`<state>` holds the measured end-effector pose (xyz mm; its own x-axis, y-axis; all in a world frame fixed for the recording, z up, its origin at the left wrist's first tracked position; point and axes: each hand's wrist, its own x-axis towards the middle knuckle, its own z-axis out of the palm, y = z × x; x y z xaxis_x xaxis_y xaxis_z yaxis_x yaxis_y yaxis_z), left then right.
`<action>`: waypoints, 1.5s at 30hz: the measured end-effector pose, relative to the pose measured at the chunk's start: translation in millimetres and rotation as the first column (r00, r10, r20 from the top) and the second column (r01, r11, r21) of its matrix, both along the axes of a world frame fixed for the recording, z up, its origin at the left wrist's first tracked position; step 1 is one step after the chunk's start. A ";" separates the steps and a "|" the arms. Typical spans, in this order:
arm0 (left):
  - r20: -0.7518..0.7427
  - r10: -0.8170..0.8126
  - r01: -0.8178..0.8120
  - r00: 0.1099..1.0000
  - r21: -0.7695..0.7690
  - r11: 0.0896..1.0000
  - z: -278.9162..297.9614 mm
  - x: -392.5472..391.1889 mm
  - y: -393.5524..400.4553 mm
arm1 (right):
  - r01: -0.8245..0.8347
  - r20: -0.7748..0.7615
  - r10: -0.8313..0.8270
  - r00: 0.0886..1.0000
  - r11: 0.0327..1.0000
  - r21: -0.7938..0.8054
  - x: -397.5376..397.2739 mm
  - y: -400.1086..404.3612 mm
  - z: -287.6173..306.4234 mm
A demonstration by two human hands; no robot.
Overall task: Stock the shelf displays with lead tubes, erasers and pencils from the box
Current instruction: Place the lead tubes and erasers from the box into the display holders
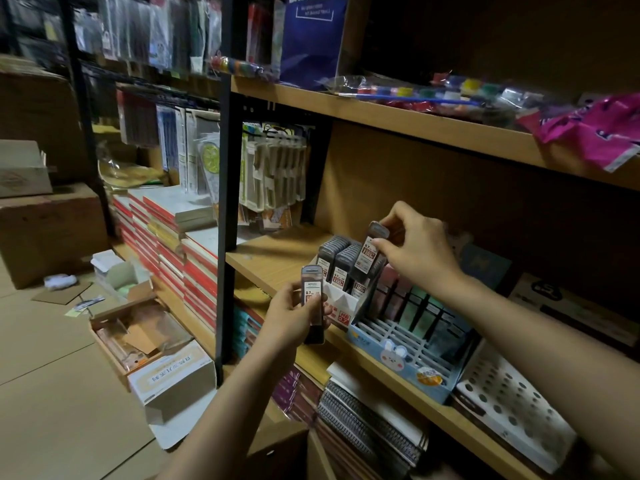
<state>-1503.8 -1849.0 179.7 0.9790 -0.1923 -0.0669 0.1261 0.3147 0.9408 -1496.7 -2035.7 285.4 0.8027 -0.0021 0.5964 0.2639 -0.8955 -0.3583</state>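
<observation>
My left hand (294, 315) grips a stack of dark lead tubes (312, 299) upright in front of the shelf edge. My right hand (417, 249) pinches one lead tube (372, 251) labelled 0.7 above the right column of the white lead display box (341, 301). That box stands on the wooden shelf (273, 261) with rows of dark tubes in it. Right of it sits a blue display tray (401, 348) with a white grid and pastel packs at its back.
A white holed pen rack (512, 407) stands further right. Spiral notebooks (367, 424) lie on the shelf below. Open cardboard boxes (149, 341) sit on the floor at left, beside stacked red-edged books (173, 244). A black upright post (227, 202) divides the shelving.
</observation>
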 end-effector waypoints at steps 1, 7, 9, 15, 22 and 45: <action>0.010 0.007 -0.007 1.000 0.008 1.000 -0.9 0.4 0.0 | 0.000 -0.009 -0.001 1.000 0.999 -0.036 3.9 0.7 -2.7; 0.051 -0.010 0.004 0.999 0.105 0.995 -1.1 3.7 6.0 | 0.102 -0.108 -0.137 0.985 0.954 -0.281 14.6 0.6 -18.3; 0.084 -0.009 -0.003 0.996 0.144 0.990 -0.4 3.0 6.5 | 0.139 -0.068 -0.175 0.982 0.920 -0.367 15.3 1.0 -23.8; 0.177 0.013 -0.060 0.984 0.264 0.963 -1.8 -1.2 0.6 | 0.220 0.045 -0.246 0.968 0.751 -0.623 18.9 6.2 -37.3; 0.335 0.002 -0.123 0.942 0.341 0.932 -4.5 -3.3 -0.6 | 0.049 -0.005 -0.053 0.999 0.954 -0.295 11.2 -2.7 -20.4; 0.338 0.068 -0.233 0.939 0.474 0.849 -38.4 22.6 -9.7 | -0.089 -0.040 0.088 0.995 0.996 -0.013 55.1 40.3 -9.5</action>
<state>-1481.2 -1858.7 141.3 0.9808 -0.0613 0.1851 -0.1941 -0.2169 0.9567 -1441.5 -1995.3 275.9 0.8221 0.0786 0.5639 0.3284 -0.8745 -0.3568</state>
